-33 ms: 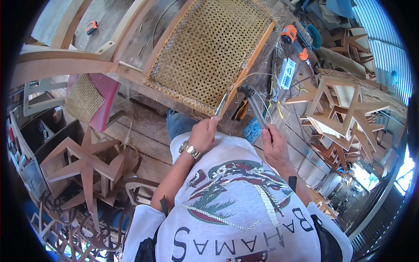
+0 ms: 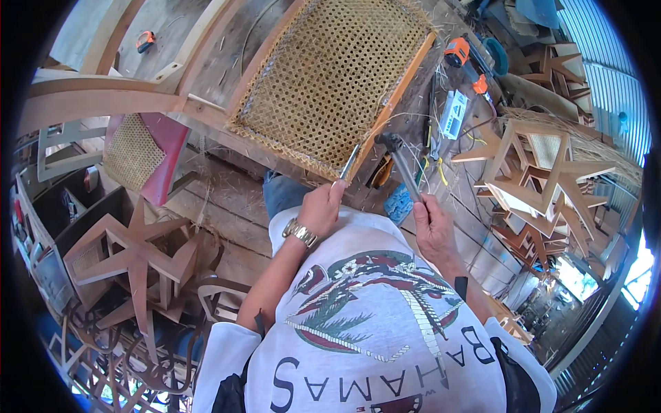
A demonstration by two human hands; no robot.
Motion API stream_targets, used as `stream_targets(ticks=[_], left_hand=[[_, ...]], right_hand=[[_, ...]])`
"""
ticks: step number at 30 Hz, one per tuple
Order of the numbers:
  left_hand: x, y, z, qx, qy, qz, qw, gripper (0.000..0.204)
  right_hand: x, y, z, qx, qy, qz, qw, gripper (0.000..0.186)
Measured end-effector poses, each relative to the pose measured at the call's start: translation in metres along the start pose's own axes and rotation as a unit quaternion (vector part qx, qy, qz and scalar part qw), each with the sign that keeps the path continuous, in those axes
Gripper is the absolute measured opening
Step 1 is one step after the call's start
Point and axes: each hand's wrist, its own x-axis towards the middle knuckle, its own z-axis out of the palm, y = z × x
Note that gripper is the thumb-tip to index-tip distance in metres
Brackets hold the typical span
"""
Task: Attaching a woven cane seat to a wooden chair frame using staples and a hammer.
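Observation:
A woven cane panel (image 2: 330, 82) sits in a wooden frame (image 2: 407, 81) on the workbench, with frayed cane ends along its near edge. My left hand (image 2: 321, 213) is closed around a slim metal chisel-like tool (image 2: 352, 160), whose tip rests at the frame's near right corner. Most of its handle is hidden in my fingers. In my right hand (image 2: 435, 226) is a hammer (image 2: 405, 168), gripped by its handle. The hammer head hovers just right of the corner, apart from the tool.
Right of the panel lie an orange power tool (image 2: 456, 52), a small white-and-blue box (image 2: 454, 115) and yellow-handled pliers (image 2: 441, 172). A tape measure (image 2: 144, 42) is at the upper left. Star-shaped wooden frames (image 2: 141, 251) stand at left, with more stacked at right.

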Motion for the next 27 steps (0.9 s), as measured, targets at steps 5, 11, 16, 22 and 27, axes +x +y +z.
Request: stream_targets(ticks=[5,11,16,22,27], left_hand=[[0.0,-0.001,0.009,0.103,0.071,0.052,0.991,0.053],[0.0,-0.007,0.012,0.125,0.09,0.054,0.987,0.052],[0.002,-0.013,0.017,0.124,0.104,0.069,0.984,0.05],[0.004,-0.017,0.018,0.125,0.122,0.077,0.982,0.052],[0.001,0.013,-0.015,0.007,-0.044,0.005,0.999,0.059]], right_hand=[[0.005,-0.011,-0.004,-0.001,-0.003,-0.017,1.0,0.03],[0.001,-0.03,-0.004,0.06,0.023,-0.06,0.996,0.025],[0.016,0.004,0.016,-0.031,-0.038,-0.088,0.995,0.025],[0.018,0.01,0.027,-0.103,-0.06,-0.043,0.992,0.026],[0.008,0.006,0.012,-0.01,-0.037,-0.025,0.999,0.03]])
